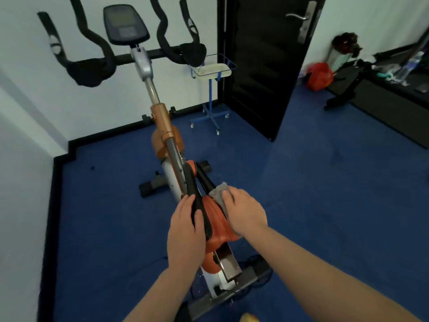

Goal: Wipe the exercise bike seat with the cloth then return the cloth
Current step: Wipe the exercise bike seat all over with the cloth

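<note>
Seat [214, 217] of the exercise bike, orange with black trim, sits low in the centre of the frame. Right hand [246, 211] presses a grey cloth [219, 192] flat against its right side, most of the cloth hidden beneath the palm. Left hand [185, 226] grasps the seat's left edge. Handlebars [90, 66] and console [125, 24] fill the upper left; a blue wheeled basket stand [212, 94] waits beside the black door [267, 66].

Both forearms are reaching toward 12 o'clock; the left hand [185, 225] is gripping, the right hand [246, 211] is pressing palm-down.
</note>
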